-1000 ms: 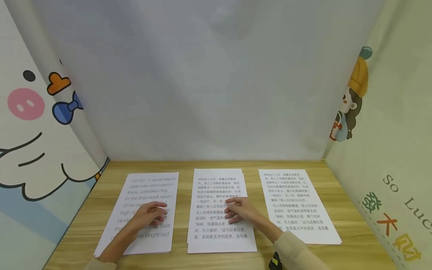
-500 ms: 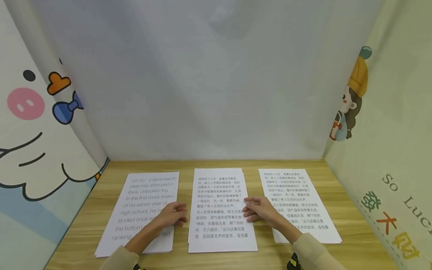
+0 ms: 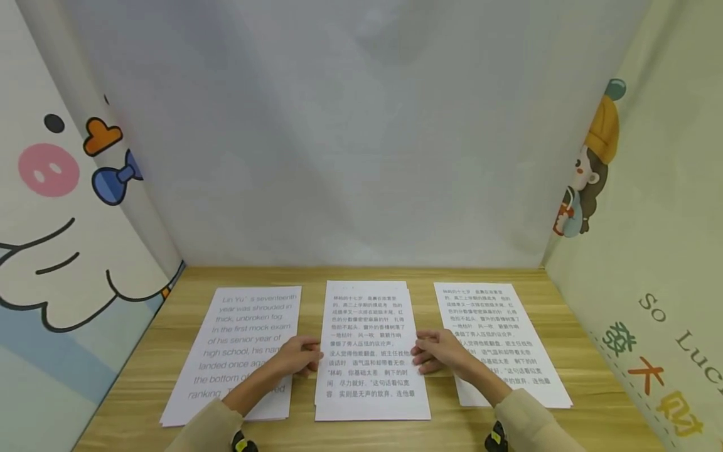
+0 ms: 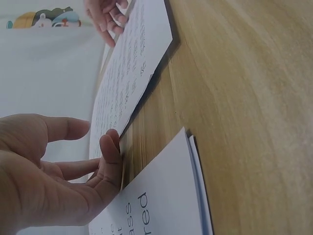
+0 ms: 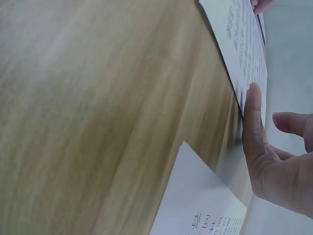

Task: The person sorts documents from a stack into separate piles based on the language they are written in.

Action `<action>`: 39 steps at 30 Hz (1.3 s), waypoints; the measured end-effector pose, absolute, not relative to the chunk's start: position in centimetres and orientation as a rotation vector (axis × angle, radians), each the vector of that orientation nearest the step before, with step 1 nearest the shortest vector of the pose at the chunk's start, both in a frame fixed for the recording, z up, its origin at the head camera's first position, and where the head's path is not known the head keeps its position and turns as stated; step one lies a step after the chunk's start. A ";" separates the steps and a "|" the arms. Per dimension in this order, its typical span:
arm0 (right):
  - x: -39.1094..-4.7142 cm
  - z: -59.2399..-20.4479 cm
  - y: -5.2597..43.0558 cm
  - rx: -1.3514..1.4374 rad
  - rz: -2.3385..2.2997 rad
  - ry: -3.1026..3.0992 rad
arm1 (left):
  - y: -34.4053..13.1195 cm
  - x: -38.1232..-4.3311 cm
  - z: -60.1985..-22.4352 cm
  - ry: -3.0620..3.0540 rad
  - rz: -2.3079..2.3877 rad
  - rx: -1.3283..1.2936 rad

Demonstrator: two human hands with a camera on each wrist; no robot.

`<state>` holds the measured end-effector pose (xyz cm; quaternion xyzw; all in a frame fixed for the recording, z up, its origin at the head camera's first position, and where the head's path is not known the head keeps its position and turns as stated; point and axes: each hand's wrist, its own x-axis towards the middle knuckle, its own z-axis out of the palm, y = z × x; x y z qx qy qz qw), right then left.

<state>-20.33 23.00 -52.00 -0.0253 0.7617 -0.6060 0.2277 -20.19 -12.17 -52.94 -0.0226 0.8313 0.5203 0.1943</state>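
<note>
The middle stack of printed paper (image 3: pixel 367 351) lies flat on the wooden table, its sheets slightly out of line at the edges. My left hand (image 3: pixel 299 356) is at its left edge, fingertips right beside the paper. At the right edge is my right hand (image 3: pixel 440 350), its fingertips at the border of the sheets. Both wrist views show loosely bent fingers with the thumb apart, the left hand (image 4: pixel 63 181) and the right hand (image 5: pixel 276 161) each gripping nothing. My left forearm crosses the English-printed stack (image 3: pixel 248 326) and hides some of its lines.
To the right lies another stack with Chinese print (image 3: pixel 486 314), partly covered by my right hand and forearm. The wooden table (image 3: pixel 367 274) ends at a pale back wall (image 3: pixel 350 157). Cartoon-printed panels stand at both sides. A small black device (image 3: pixel 497 436) sits at each wrist.
My left hand has moved right from over the English stack to the middle stack's left edge. My right hand has gone from over the middle stack to its right edge. The papers stay nearly in place.
</note>
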 end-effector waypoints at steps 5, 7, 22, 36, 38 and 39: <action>-20.4 -52.0 23.2 -0.066 -1.651 2.109 | -12.0 -20.2 -53.0 2.338 1.445 -0.049; -20.4 -52.1 23.2 -0.073 -1.657 2.098 | -11.9 -20.2 -53.0 2.341 1.438 -0.051; -20.5 -52.1 23.0 -0.050 -1.669 2.175 | -11.7 -20.0 -52.7 2.324 1.437 -0.056; -20.4 -52.9 22.1 -0.025 -1.733 2.153 | -11.9 -20.1 -52.7 2.329 1.462 -0.063; -20.3 -52.9 22.2 -0.002 -1.733 2.144 | -12.1 -20.1 -52.6 2.318 1.500 -0.070; -20.3 -52.9 22.3 0.009 -1.737 2.134 | -12.2 -20.1 -52.5 2.313 1.518 -0.079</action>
